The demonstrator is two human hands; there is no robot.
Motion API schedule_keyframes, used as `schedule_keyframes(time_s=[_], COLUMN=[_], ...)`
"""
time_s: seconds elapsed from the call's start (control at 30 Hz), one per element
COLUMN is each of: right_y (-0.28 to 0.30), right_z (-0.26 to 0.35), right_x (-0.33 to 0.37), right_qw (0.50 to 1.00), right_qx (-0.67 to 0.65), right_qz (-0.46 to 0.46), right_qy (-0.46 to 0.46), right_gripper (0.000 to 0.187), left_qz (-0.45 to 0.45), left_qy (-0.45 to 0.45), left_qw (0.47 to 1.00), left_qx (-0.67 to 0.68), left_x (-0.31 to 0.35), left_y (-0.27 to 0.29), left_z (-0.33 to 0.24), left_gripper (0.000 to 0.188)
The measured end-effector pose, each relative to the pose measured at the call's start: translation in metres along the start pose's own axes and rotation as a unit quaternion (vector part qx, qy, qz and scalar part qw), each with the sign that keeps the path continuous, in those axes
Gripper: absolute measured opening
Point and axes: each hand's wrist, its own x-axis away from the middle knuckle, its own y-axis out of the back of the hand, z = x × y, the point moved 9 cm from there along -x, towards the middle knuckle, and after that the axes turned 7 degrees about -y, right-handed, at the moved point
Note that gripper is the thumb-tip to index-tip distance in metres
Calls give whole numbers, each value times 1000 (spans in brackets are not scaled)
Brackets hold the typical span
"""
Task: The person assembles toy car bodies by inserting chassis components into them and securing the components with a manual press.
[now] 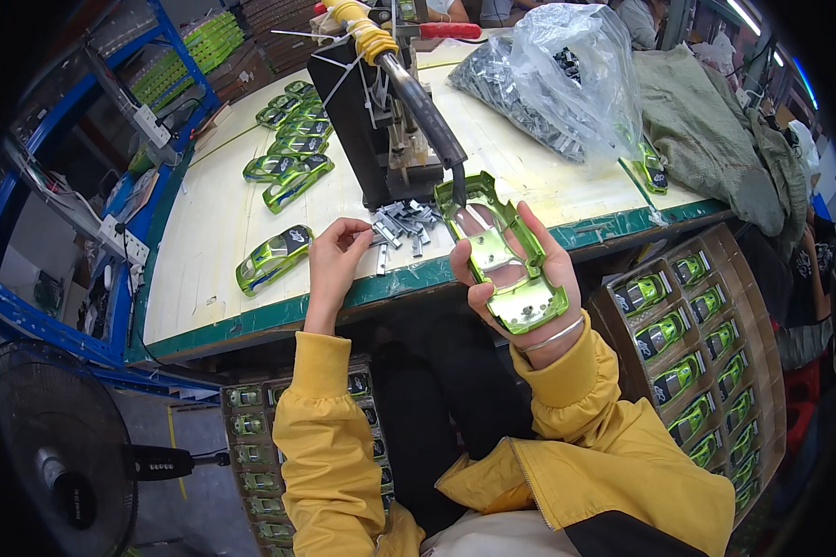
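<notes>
My right hand (553,269) holds a green toy car body shell (520,302), hollow inside turned up, with clear window plastic in it. The tip of a dark nozzle (458,186) reaches into the far end of the shell. My left hand (336,265) has its thumb and fingers pinched together at the left edge of a pile of small grey plastic parts (404,223); anything between the fingertips is too small to make out. Just left of that hand, a finished-looking green toy car shell (274,260) lies on the table (195,302).
Several green car shells (297,144) stand in a group at the far left. Behind the pile rises a black machine stand (353,121). A clear bag of grey parts (539,84) sits far right. Trays of car shells (687,343) flank my legs; a black fan (60,455) is lower left.
</notes>
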Motion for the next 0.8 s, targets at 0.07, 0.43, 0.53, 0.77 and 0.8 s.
schedule_keyframes(time_s=[0.07,0.43,0.53,0.77,0.8], right_y=[-1,-4,-5,-9,-9], right_z=[0,-1,-1,-1,-1], right_x=[1,4,4,5,6], right_qw=[1000,999,998,998,998], right_qx=[-3,-19,-38,-48,-52], right_qz=[3,20,27,27,31], right_qy=[-3,-16,-29,-34,-35], right_gripper=[38,40,41,42,42], left_qz=[15,8,10,-3,-3], left_qy=[-1,-63,-60,51,52], left_qw=[998,983,985,998,998], left_qx=[-57,-170,-160,-46,-46], left_x=[0,1,1,3,3], left_y=[-2,0,-1,5,5], left_z=[-2,-16,-17,2,2], left_gripper=[15,16,14,14,14])
